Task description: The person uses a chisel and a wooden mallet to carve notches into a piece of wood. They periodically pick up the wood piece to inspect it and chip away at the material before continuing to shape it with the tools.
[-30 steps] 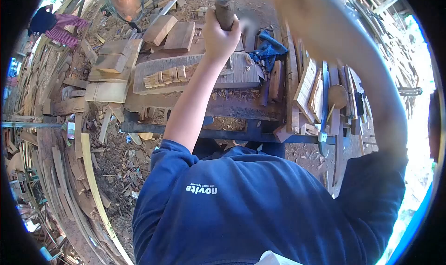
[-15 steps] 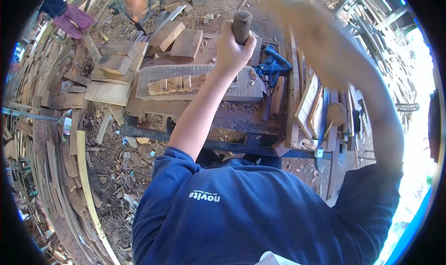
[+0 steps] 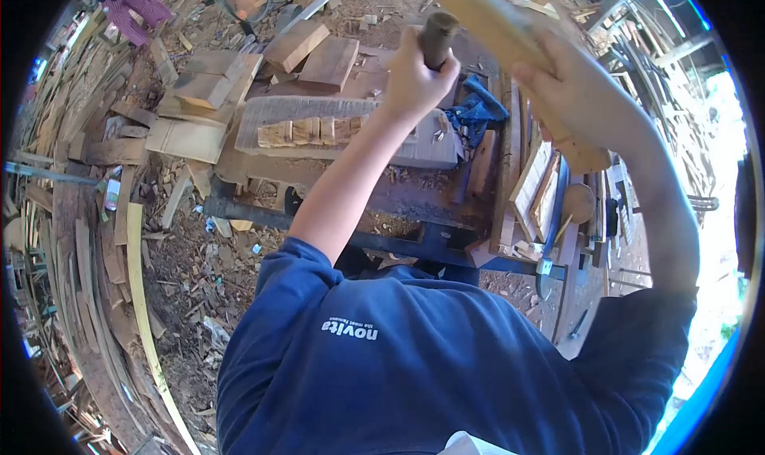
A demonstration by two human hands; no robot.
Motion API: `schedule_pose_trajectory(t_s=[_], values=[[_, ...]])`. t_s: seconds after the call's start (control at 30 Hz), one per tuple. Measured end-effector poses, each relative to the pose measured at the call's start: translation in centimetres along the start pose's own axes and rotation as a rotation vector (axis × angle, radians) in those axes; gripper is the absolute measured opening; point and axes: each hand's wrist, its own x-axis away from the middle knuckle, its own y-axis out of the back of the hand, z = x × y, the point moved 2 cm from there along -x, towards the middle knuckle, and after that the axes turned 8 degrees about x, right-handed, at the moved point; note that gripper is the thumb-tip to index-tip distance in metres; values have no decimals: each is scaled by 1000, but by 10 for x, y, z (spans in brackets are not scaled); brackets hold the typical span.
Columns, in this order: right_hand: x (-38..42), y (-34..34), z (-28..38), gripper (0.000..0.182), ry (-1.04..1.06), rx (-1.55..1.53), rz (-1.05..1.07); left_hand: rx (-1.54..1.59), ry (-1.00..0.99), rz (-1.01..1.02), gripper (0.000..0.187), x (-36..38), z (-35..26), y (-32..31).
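Observation:
My left hand (image 3: 416, 79) is shut on the dark wooden handle of a chisel (image 3: 438, 34), which stands upright on a grooved plank (image 3: 319, 108) lying across the workbench. A row of pale carved cuts (image 3: 311, 131) runs along the plank to the left of the chisel. Just to the right, my right hand (image 3: 578, 96) grips a pale wooden club (image 3: 478, 13). The club slants up and to the left, and its far end passes close above the top of the chisel. Its tip runs out of view.
Wood blocks (image 3: 299, 45) lie behind the plank and a blue cloth (image 3: 478, 108) lies to its right. Flat wooden frames (image 3: 535, 180) and a round wooden piece (image 3: 578, 202) are on the right of the bench. Offcuts cover the ground. Another person (image 3: 135, 5) is at the far top left.
My right arm was a blur in mid-swing; now it is sharp, with the club over the chisel. My left hand has kept its grip on the chisel.

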Motion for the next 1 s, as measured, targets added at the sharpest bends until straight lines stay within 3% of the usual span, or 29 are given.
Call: schedule_pose_trajectory(t_s=[0.1,0.2,0.3,0.37,0.43,0.47,0.57,0.67,0.77,0.83,0.9,0.97,1.0], values=[[-1,27,5,38,-85,-102,50,-29,55,5,29,-3,0,3],[-5,64,-11,47,-134,-357,-193,-23,81,8,29,-3,6,2],[-6,63,7,51,21,-178,-487,-26,83,16,29,-5,8,1],[-6,39,8,54,44,27,-357,-24,83,10,29,-2,6,2],[0,22,10,57,-36,142,62,11,113,19,30,-1,7,1],[1,25,14,59,-62,150,147,10,106,19,30,-3,8,1],[-20,45,-10,62,76,219,165,-7,51,13,30,-6,11,1],[-23,66,-15,62,-215,41,-18,12,166,7,31,-6,7,2],[-23,24,-30,57,-71,-115,-31,-60,182,15,31,-3,5,1],[-21,10,-10,53,631,447,-420,-49,84,33,31,-2,1,1],[-8,41,4,56,-131,-101,280,-19,146,23,30,-6,4,4],[-6,50,40,58,-307,-122,257,21,222,7,30,-6,7,5],[-6,45,36,58,-255,-55,272,-1,197,1,30,-6,6,5]])
